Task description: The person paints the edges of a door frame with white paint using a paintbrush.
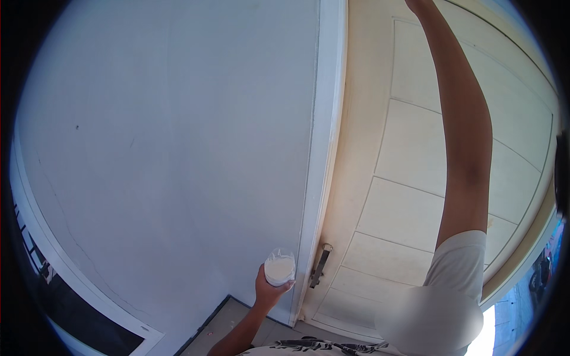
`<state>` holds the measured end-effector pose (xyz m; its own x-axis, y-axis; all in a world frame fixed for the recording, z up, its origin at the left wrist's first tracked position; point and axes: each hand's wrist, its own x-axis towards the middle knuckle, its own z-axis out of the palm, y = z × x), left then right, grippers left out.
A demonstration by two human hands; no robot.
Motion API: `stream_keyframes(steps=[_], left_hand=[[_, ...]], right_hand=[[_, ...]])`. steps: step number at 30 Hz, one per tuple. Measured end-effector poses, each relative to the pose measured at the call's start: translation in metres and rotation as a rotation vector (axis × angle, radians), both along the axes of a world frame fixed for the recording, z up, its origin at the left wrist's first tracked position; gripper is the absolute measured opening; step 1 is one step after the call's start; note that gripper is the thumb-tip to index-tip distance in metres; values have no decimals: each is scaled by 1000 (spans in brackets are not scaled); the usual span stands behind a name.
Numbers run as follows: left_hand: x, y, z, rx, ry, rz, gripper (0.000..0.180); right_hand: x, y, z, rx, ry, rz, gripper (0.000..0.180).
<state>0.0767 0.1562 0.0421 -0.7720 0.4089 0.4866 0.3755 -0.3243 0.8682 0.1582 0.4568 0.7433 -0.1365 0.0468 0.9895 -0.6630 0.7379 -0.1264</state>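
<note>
A big white wall (166, 148) fills the left half of the view. It has a few thin cracks and small dark spots. Next to it on the right is a cream door (427, 196) with flat panels cut into it. A white door frame (323, 148) runs top to bottom between the wall and the door.

At the far left, low down, is a white window frame (71, 273) with dark glass inside it. At the bottom is a bit of grey floor (228, 323).

The right arm (466, 136) goes straight up along the door, from a white sleeve (457, 261) to the top edge of the view. The right hand is cut off at the top, so it is hard to tell if it is open or closed.

The left hand (270, 291) comes up from the bottom, near the foot of the door frame. Its fingers are wrapped around a small round white tub (279, 268) and grip it from below. The tub has clear plastic bunched over its top. It stands upright, with its top toward the camera, so it looks round. No label can be seen on it.

Just right of the tub is a dark metal door handle (319, 267). It is long and thin and hangs down at a small slant. The tub is near the handle but does not touch it.
</note>
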Motion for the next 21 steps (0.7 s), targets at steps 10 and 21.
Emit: stream_keyframes(steps=[10,21], left_hand=[[-6,4,-8,11,-26,-12,70],[-12,-5,0,-9,-80,-65,69]], right_hand=[[-17,15,-64,260,252,-257,12],[30,-37,-286,425,-350,-215,10]])
